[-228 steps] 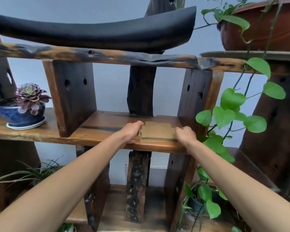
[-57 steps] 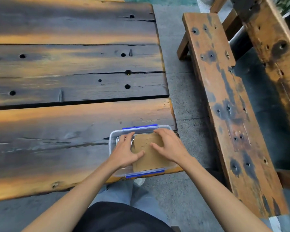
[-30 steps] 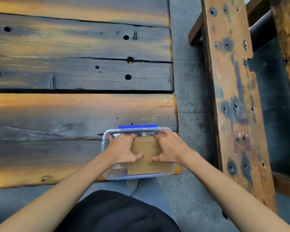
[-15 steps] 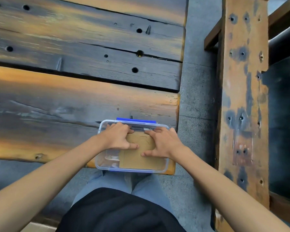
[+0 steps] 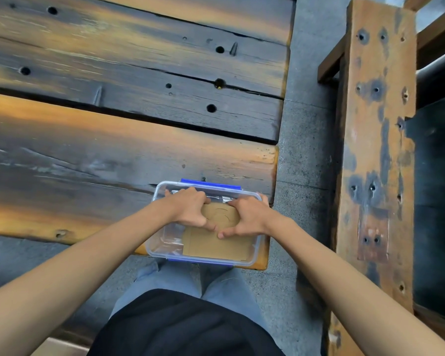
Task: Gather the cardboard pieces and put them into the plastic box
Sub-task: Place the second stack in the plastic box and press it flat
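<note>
A clear plastic box [image 5: 165, 246] with blue clips stands at the near right corner of the dark wooden table [image 5: 113, 150]. A stack of brown cardboard pieces [image 5: 213, 244] lies inside it, toward the right side. My left hand [image 5: 189, 210] and my right hand [image 5: 246, 217] are both inside the box, fingers curled over the far edge of the cardboard and thumbs resting on its top. The far part of the stack is hidden under my hands.
A long wooden bench [image 5: 375, 150] runs along the right, separated from the table by a strip of grey stone floor [image 5: 303, 124]. My legs and dark shirt are directly below the box, at the table's near edge.
The cardboard stack went from a wall shelf into the box on the table. Over the last second my hands drew closer together on the stack; the view shifted left.
</note>
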Motion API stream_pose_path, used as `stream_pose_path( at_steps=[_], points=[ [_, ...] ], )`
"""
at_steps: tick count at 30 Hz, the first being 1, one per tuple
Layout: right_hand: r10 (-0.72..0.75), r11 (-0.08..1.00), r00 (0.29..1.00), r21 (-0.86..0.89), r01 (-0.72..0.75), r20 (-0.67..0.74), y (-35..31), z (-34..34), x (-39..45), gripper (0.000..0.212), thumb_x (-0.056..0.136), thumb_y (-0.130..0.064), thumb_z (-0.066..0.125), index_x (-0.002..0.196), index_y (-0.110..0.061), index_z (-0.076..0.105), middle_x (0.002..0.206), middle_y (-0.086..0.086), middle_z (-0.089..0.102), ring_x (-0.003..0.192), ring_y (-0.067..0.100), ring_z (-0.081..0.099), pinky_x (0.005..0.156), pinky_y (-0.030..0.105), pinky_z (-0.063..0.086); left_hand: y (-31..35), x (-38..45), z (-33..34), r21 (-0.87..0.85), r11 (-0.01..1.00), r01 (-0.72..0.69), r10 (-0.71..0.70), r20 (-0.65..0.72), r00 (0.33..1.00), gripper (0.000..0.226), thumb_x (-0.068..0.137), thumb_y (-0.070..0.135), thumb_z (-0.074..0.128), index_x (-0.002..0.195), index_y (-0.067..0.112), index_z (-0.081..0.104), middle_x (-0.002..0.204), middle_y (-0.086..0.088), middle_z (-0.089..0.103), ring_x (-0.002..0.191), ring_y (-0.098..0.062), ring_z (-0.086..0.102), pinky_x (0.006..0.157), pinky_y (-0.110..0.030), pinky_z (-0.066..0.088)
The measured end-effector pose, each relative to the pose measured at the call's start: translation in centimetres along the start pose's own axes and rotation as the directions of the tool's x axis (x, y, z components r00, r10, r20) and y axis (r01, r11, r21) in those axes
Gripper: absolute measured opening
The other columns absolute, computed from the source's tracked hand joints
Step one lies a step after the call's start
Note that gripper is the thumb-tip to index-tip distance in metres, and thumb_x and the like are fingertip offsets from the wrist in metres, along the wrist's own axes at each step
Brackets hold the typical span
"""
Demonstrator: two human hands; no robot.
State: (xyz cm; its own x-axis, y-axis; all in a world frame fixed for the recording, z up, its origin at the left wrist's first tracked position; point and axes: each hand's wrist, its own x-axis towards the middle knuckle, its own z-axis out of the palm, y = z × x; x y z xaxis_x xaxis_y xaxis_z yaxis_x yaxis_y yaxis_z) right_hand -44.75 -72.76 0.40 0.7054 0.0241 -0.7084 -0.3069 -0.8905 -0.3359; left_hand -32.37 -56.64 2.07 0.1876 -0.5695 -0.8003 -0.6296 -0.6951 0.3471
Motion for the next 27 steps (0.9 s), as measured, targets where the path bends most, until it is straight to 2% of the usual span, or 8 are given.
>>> stream_pose_path(
  at_steps=[5, 8, 10, 12, 14, 18, 21, 27],
  points=[
    [-0.026, 1.0, 1.0, -0.005, 0.026, 0.006, 0.2, -0.2, -0.1, 0.088, 0.061, -0.087, 0.063, 0.123, -0.024, 0.065, 0.12, 0.001, 0.067, 0.123, 0.023, 0.056, 0.114, 0.056, 0.018, 0.0, -0.4, 0.5, 0.022, 1.0, -0.014, 0.014, -0.007, 1.0, 0.074, 0.07, 0.074, 0.063, 0.127, 0.027, 0.062, 0.122, -0.001, 0.069, 0.124, -0.028, 0.056, 0.103, -0.077, 0.032],
    [-0.026, 1.0, 1.0, -0.013, 0.026, 0.008, 0.2, -0.1, -0.1, 0.093, 0.062, -0.086, 0.063, 0.13, -0.022, 0.062, 0.131, 0.002, 0.064, 0.13, 0.023, 0.052, 0.117, 0.059, 0.01, 0.0, -0.5, 0.4, -0.028, 1.0, 0.013, -0.013, -0.002, 1.0, 0.073, 0.079, 0.066, 0.065, 0.14, 0.026, 0.055, 0.135, -0.003, 0.064, 0.132, -0.029, 0.051, 0.109, -0.073, 0.029],
    [-0.019, 1.0, 1.0, -0.016, 0.02, 0.014, 0.2, -0.1, -0.1, 0.095, 0.062, -0.087, 0.062, 0.131, -0.022, 0.061, 0.133, 0.003, 0.064, 0.132, 0.024, 0.051, 0.118, 0.059, 0.007, -0.2, -0.8, 0.6, -0.135, 0.99, 0.043, -0.043, -0.003, 0.999, 0.081, 0.082, 0.061, 0.067, 0.15, 0.022, 0.044, 0.147, -0.003, 0.057, 0.138, -0.029, 0.048, 0.115, -0.065, 0.029],
    [-0.015, 1.0, 1.0, -0.012, 0.015, 0.023, 0.2, -0.1, 0.0, 0.095, 0.061, -0.088, 0.061, 0.131, -0.023, 0.061, 0.133, 0.003, 0.064, 0.131, 0.023, 0.052, 0.119, 0.059, 0.005, -0.6, -1.3, 1.2, -0.294, 0.955, 0.048, -0.065, -0.048, 0.997, 0.079, 0.081, 0.056, 0.074, 0.143, 0.016, 0.047, 0.141, -0.004, 0.061, 0.129, -0.027, 0.056, 0.111, -0.052, 0.041],
    [-0.02, 1.0, 0.999, -0.004, 0.02, 0.026, 0.3, -0.1, 0.0, 0.091, 0.063, -0.088, 0.059, 0.128, -0.024, 0.062, 0.129, 0.001, 0.066, 0.129, 0.022, 0.053, 0.119, 0.058, 0.005, -1.2, -2.0, 2.3, -0.458, 0.888, 0.048, -0.096, -0.081, 0.992, 0.065, 0.081, 0.049, 0.079, 0.13, 0.014, 0.053, 0.126, -0.004, 0.068, 0.113, -0.024, 0.064, 0.099, -0.042, 0.052],
    [-0.029, 1.0, 1.0, 0.008, 0.029, 0.01, 0.3, 0.1, 0.1, 0.079, 0.071, -0.087, 0.052, 0.122, -0.027, 0.065, 0.118, -0.002, 0.069, 0.123, 0.022, 0.056, 0.115, 0.057, 0.013, -1.0, -2.7, 4.1, -0.631, 0.771, 0.082, -0.145, -0.049, 0.988, 0.052, 0.084, 0.041, 0.079, 0.126, 0.017, 0.063, 0.119, 0.0, 0.072, 0.105, -0.017, 0.068, 0.092, -0.031, 0.056],
    [-0.027, 1.0, 1.0, -0.015, 0.027, 0.009, 0.3, 0.2, 0.2, 0.077, 0.073, -0.087, 0.049, 0.119, -0.027, 0.066, 0.116, -0.002, 0.07, 0.121, 0.021, 0.057, 0.112, 0.055, 0.018, -0.1, -2.3, 4.6, -0.638, 0.763, 0.103, -0.168, -0.041, 0.985, 0.048, 0.081, 0.043, 0.08, 0.122, 0.022, 0.065, 0.117, -0.001, 0.071, 0.105, -0.018, 0.067, 0.093, -0.033, 0.056],
    [-0.013, 1.0, 1.0, 0.001, 0.013, -0.003, 0.4, 0.2, 0.3, 0.073, 0.075, -0.085, 0.048, 0.11, -0.025, 0.069, 0.105, -0.002, 0.071, 0.113, 0.022, 0.06, 0.107, 0.052, 0.023, 0.2, -1.9, 5.3, -0.636, 0.759, 0.137, -0.202, -0.031, 0.979, 0.044, 0.076, 0.049, 0.08, 0.11, 0.026, 0.066, 0.11, 0.0, 0.07, 0.095, -0.01, 0.065, 0.071, -0.023, 0.052]
  ],
)
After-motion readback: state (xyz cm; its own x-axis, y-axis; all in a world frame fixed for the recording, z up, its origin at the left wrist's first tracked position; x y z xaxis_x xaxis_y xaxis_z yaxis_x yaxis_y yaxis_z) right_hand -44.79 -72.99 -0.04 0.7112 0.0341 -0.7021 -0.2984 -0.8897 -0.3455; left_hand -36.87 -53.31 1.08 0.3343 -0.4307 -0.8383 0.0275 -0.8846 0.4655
